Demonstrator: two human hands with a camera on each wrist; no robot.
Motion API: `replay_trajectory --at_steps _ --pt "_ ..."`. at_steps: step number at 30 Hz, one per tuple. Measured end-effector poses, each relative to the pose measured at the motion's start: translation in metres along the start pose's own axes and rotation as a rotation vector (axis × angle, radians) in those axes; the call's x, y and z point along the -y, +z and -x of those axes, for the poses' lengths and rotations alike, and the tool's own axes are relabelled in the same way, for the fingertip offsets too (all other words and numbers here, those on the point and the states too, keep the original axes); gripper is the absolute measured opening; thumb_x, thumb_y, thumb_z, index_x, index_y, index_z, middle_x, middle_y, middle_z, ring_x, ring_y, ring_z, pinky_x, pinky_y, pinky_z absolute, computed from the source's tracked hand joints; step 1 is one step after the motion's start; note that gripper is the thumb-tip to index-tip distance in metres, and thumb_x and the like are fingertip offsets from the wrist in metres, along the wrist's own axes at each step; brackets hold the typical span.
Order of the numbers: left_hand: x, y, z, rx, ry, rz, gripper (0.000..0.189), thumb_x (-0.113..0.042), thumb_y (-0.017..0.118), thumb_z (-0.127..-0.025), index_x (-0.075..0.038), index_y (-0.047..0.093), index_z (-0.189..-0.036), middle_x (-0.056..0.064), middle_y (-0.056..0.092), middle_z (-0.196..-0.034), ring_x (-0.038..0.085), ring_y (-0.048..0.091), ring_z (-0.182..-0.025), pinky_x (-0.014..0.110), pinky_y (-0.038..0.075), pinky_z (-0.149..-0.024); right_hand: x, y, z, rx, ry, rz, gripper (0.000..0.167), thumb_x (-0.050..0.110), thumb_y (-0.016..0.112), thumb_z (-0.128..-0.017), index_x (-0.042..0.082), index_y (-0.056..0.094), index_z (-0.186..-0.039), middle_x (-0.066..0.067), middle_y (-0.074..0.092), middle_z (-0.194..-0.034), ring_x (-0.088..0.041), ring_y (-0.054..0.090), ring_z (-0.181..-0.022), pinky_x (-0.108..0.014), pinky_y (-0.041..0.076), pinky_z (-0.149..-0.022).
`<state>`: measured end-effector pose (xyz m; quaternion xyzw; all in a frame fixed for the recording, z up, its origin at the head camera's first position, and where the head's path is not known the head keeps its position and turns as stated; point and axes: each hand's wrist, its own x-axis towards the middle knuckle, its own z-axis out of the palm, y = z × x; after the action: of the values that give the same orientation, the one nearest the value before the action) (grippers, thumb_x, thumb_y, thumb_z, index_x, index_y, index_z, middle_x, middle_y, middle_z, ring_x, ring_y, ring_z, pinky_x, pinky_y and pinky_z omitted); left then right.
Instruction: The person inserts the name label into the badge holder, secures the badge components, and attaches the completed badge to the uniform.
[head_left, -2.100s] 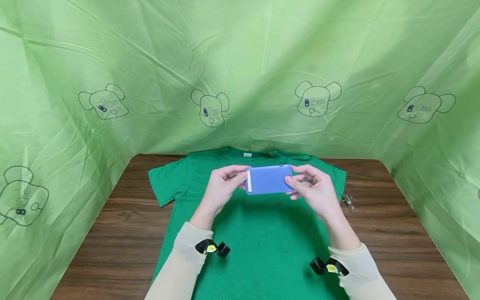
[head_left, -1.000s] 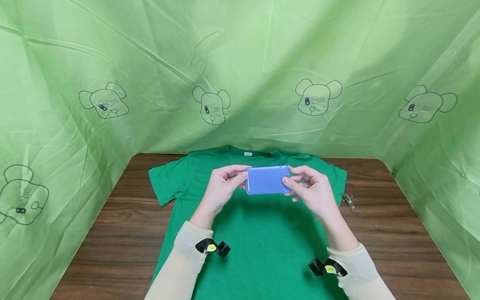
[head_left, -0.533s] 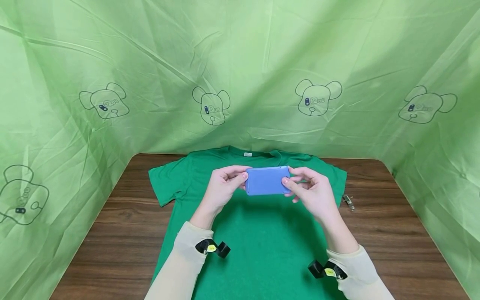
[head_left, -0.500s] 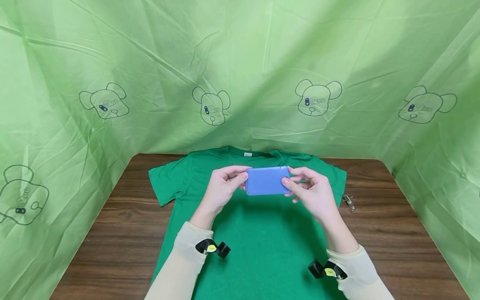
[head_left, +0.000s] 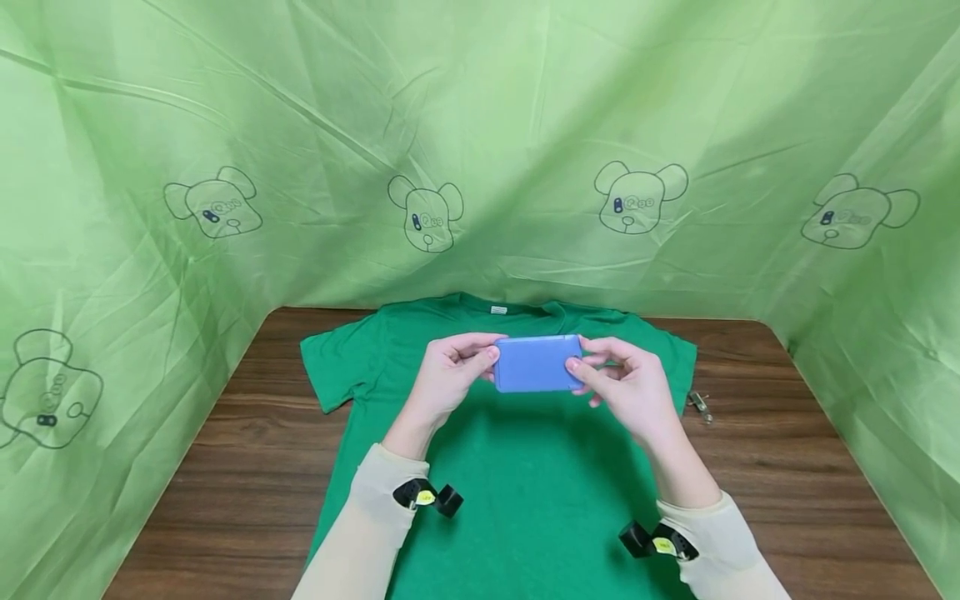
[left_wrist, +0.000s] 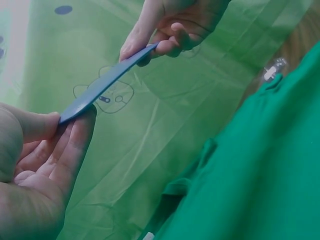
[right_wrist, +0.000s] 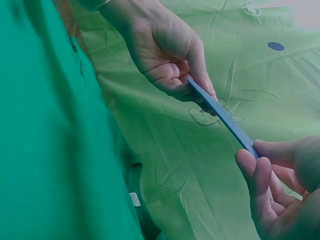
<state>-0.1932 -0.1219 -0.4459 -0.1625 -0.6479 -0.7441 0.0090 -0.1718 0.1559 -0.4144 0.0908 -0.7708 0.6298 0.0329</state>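
A thin, blue, rectangular card holder point(head_left: 537, 364) is held up above the green T-shirt point(head_left: 525, 483), its broad face toward the head camera. My left hand point(head_left: 448, 371) pinches its left end between thumb and fingers. At the other end my right hand point(head_left: 626, 379) grips it, with the thumb point(head_left: 579, 367) on the near face. Seen edge-on in the left wrist view, the card holder point(left_wrist: 102, 85) is slim and spans from one hand to the other. The right wrist view also shows the card holder point(right_wrist: 224, 116) pinched at both ends. Its far face is hidden from the head camera.
The T-shirt lies spread on a dark wooden table point(head_left: 780, 467), collar at the back. A small metal clip with a clear strap point(head_left: 701, 407) lies beside the right sleeve. Light green cloth point(head_left: 510, 125) hangs around the back and sides of the table.
A pale strip at the card holder's left end narrowed and went out of sight. The right hand shifted slightly left, shortening the whole. Over the last half second the hands have hardly moved.
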Motion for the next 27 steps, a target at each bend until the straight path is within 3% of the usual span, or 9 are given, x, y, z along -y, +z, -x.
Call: replay_trajectory --at_steps 27 --pt "0.0065 -0.0038 -0.0013 -0.007 -0.04 -0.029 0.024 -0.003 0.071 -0.106 0.006 0.078 -0.127 0.021 0.081 -0.11 0.018 0.077 -0.082 0.03 0.065 -0.075 -0.0014 -0.0002 -0.0013 0.027 0.008 -0.038 0.033 0.005 0.083 -0.098 -0.003 0.075 -0.129 -0.003 0.082 -0.094 -0.026 0.08 -0.068 -0.029 0.06 -0.054"
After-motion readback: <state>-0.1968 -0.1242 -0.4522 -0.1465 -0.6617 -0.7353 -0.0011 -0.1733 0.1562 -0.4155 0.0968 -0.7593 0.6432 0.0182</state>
